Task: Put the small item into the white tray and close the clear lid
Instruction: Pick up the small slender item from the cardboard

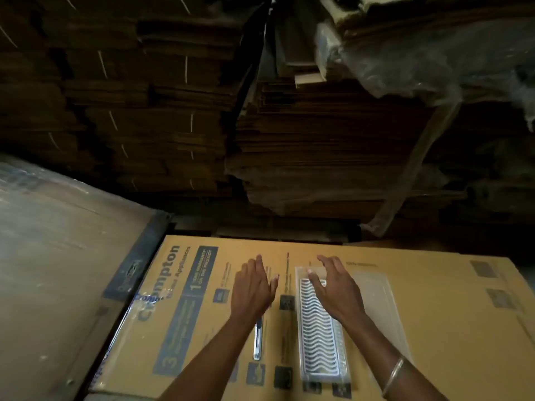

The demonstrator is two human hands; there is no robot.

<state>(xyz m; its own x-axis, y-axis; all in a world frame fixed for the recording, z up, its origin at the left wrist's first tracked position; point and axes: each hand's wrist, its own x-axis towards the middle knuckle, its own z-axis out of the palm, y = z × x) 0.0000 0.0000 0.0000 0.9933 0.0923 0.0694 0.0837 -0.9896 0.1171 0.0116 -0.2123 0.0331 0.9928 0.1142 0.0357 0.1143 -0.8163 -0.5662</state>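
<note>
I read "Crompton" in blue down the left of the flat cardboard carton (405, 314) I work on, with a "1" and a "3" in blue panels beside it; the finer print is too blurred to read. On the carton lies the white tray (318, 328), ribbed with wavy slots, and its clear lid (373, 299) lies open flat just right of it. A slim metal item (257, 340) lies on the carton left of the tray, its upper end hidden under my left hand (253, 287), which hovers with fingers spread, gripping nothing. My right hand (335, 287), also open and empty, covers the tray's far end; a bangle (393, 374) circles that wrist. Behind the carton stand dim stacks of flattened cardboard (318, 146).
</note>
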